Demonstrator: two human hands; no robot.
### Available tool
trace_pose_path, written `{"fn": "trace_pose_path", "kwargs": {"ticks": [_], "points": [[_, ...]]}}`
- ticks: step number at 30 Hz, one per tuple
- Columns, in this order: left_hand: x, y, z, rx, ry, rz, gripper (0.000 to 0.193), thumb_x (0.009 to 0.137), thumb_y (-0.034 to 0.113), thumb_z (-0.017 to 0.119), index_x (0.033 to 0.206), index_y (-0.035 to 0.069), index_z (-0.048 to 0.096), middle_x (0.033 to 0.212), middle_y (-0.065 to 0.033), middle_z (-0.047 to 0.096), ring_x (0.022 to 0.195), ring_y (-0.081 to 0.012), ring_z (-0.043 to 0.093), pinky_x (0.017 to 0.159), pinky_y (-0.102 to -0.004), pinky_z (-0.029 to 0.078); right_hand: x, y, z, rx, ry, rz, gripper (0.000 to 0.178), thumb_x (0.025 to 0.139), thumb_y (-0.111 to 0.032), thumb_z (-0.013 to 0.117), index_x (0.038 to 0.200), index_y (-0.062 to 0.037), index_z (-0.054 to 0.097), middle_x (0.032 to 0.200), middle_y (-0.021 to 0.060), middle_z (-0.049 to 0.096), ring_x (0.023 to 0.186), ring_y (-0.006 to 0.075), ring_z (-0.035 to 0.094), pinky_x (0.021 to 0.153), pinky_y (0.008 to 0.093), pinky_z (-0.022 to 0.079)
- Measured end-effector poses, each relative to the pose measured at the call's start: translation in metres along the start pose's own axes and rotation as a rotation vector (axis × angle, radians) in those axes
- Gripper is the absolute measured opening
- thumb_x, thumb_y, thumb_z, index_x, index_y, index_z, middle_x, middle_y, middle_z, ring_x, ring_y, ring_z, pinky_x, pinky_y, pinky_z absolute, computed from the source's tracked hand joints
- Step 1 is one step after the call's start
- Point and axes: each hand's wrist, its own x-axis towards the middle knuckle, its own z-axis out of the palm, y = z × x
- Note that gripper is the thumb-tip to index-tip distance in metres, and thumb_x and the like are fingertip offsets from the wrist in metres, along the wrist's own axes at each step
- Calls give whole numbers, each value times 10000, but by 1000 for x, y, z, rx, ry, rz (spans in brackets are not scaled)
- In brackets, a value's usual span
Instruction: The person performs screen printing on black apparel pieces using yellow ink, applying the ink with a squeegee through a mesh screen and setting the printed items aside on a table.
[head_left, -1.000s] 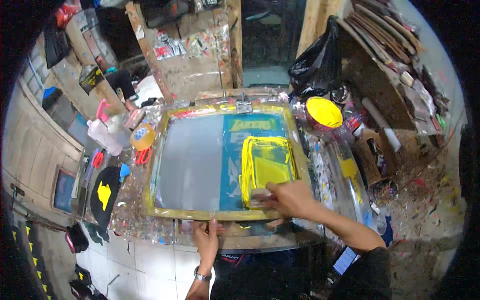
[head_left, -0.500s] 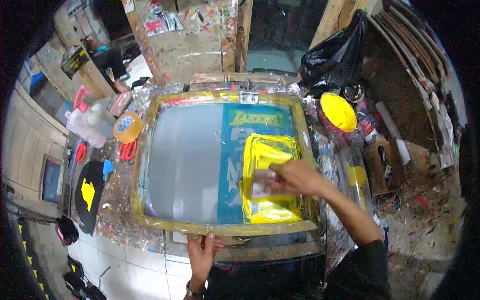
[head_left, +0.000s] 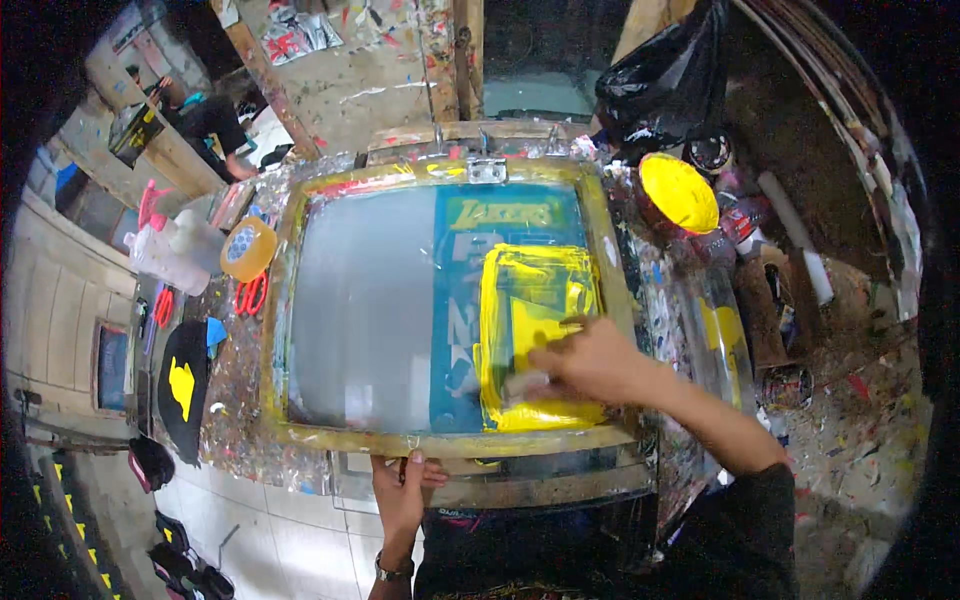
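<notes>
A wooden-framed printing screen (head_left: pixel 282 300) lies flat on the bench, held by a metal hinge clamp (head_left: pixel 488 171) at its far edge. Grey mesh fills its left half, and a teal stencil area (head_left: pixel 450 330) covers the right. Over that area spreads a rectangle of wet yellow ink (head_left: pixel 530 325). My right hand (head_left: pixel 605 365) is closed round a small squeegee (head_left: pixel 527 387), low in the ink; fingers and motion blur partly hide the tool. At the frame's near edge, my left hand (head_left: pixel 400 490) grips the wood with its thumb on the rim.
Right of the screen stands a tub of yellow ink (head_left: pixel 680 193), with a black plastic bag (head_left: pixel 665 90) behind it. On the left are a tape roll (head_left: pixel 248 250), red-handled scissors (head_left: pixel 251 294), plastic bottles (head_left: pixel 175 245) and a black piece with a yellow print (head_left: pixel 182 390). Another person (head_left: pixel 215 130) sits far left.
My right hand has drawn the squeegee nearer to me through the yellow ink. My left hand stays at the frame's near edge. The whole view has shifted slightly.
</notes>
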Motion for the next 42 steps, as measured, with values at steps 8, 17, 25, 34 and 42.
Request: {"fn": "trace_pose_path", "kwargs": {"ticks": [8,17,25,34,42], "points": [[0,-11,-3,-56,-21,48,389,994,179,581,1245,-10,351,800,-166,649,633,-236,683,556,-337,576,33,67,19,-187,264,363,330,924,-435,569,971,-109,541,675,110,657,585,316,665,495,456,499],[2,-17,-4,23,6,103,293,1006,197,572,1147,-35,463,801,-147,659,631,-197,669,560,-289,545,-61,-80,28,-117,199,273,198,852,-270,619,954,-113,553,799,63,618,688,253,668,702,427,543],[-21,51,-4,-77,-29,492,248,1028,184,496,1149,8,369,807,-161,648,644,-201,664,573,-299,553,-41,-112,-45,-221,680,505,416,795,-525,686,819,-117,610,736,27,546,724,206,588,976,578,347],[127,117,151,512,181,1154,707,853,349,765,1271,-108,424,1199,-264,520,1132,-393,513,1025,-465,395,31,-6,-210,-417,721,471,614,850,-637,554,790,-42,688,710,160,677,694,332,683,687,447,525],[127,49,69,439,266,675,396,904,170,657,1175,-95,542,1226,-251,576,1195,-355,550,1035,-467,411,64,40,-260,-269,609,530,846,816,-806,457,902,-2,704,746,204,695,788,385,704,735,483,545]]}}
